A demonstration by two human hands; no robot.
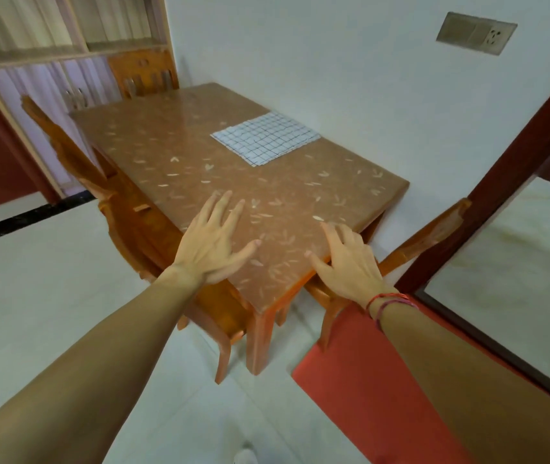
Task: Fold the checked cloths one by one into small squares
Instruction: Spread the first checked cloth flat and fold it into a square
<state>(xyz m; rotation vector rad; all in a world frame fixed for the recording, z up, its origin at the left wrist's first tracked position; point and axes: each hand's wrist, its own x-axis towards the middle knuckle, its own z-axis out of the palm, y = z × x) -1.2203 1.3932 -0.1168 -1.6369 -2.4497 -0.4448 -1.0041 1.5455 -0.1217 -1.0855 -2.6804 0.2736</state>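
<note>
A white checked cloth (265, 138) with thin dark lines lies flat on the far right part of the brown patterned table (179, 155), close to the wall. My left hand (211, 244) hovers over the table's near corner with fingers spread and straight, holding nothing. My right hand (347, 262) is stretched out beside it over the near right edge, fingers loosely extended and empty; red threads circle its wrist. Both hands are well short of the cloth.
Wooden chairs (76, 162) stand along the table's left side, at its far end (144, 73) and at the near right (427, 236). A shelf unit (49, 51) fills the back left. A dark door frame (514, 169) rises on the right. White wall borders the table's right side.
</note>
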